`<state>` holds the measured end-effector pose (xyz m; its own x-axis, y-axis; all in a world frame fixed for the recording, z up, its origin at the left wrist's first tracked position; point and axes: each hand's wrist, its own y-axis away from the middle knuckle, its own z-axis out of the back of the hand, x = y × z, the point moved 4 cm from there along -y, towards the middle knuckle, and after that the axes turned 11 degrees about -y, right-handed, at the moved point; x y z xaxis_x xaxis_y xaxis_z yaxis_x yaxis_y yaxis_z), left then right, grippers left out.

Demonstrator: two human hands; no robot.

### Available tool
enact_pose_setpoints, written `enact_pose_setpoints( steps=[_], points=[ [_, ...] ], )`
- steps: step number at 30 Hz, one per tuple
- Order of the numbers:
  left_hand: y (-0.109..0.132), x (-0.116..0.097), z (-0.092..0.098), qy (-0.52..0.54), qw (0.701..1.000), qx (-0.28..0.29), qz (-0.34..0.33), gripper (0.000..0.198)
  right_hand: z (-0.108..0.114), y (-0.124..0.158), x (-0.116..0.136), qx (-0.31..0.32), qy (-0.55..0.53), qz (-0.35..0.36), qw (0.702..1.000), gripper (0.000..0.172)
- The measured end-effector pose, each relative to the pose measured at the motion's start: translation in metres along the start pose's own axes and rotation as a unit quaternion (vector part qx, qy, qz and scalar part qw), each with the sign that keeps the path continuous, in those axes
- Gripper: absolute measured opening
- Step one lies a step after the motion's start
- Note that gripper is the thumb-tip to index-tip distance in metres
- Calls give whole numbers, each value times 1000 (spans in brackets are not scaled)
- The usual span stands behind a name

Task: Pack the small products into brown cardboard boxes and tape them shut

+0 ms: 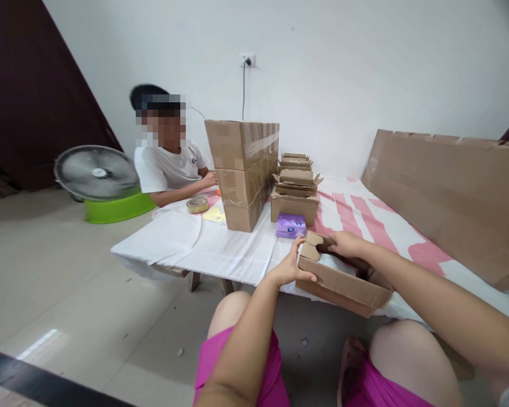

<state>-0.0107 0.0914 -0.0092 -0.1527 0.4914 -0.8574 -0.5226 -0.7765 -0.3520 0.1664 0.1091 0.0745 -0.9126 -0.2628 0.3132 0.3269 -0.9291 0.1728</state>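
Note:
An open cardboard box (343, 280) rests at the table's near edge, tilted a little toward me. My left hand (292, 265) grips its left end, thumb along the near wall and fingers at the far corner. Over the far side of the box reaches my right hand (348, 244), its fingertips down by the inner end flap (310, 249) and partly hidden. Something whitish (337, 263) lies inside the box, too covered to name. Just beyond my left hand sits a purple packet (290, 225) on the cloth.
Taped cardboard boxes (235, 186) stand stacked mid-table. Behind the packet runs a row of open boxes (294, 209). A tape roll (197, 204) lies near a seated person (169, 169) at left. A large cardboard sheet (445, 198) stands along the right. A fan (97, 172) is on the floor.

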Motion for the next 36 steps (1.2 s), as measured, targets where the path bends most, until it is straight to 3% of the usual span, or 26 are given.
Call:
enact_pose_setpoints(
  steps=[10, 14, 19, 23, 25, 27, 29, 31, 36],
  points=[
    [-1, -8, -10, 49, 998, 29, -7, 139, -1, 10, 0, -12, 19, 19, 1000, 17],
    [-1, -10, -10, 58, 998, 35, 2, 141, 0, 8, 7, -38, 49, 28, 998, 36],
    [1, -9, -10, 52, 998, 40, 16, 139, 12, 14, 29, -164, 87, 92, 978, 35],
    [0, -11, -7, 25, 999, 33, 3, 138, 25, 23, 41, -249, 46, 27, 967, 35],
    [0, -12, -6, 16, 999, 30, 0, 138, 23, 22, 46, -217, -1, 43, 975, 34],
    [0, -12, -6, 6, 999, 33, 14, 136, 15, 18, 54, -150, -47, 143, 977, 29],
    [0, -12, -6, 0, 999, 34, 24, 132, 8, 16, 60, -97, -64, 264, 957, 35],
    [0, -14, -6, 3, 999, 29, 14, 129, 3, 16, 58, -76, -51, 334, 938, 40],
    [0, -17, -7, 12, 1000, 15, -12, 129, -1, 21, 55, -52, -15, 367, 929, 53]
  ],
)
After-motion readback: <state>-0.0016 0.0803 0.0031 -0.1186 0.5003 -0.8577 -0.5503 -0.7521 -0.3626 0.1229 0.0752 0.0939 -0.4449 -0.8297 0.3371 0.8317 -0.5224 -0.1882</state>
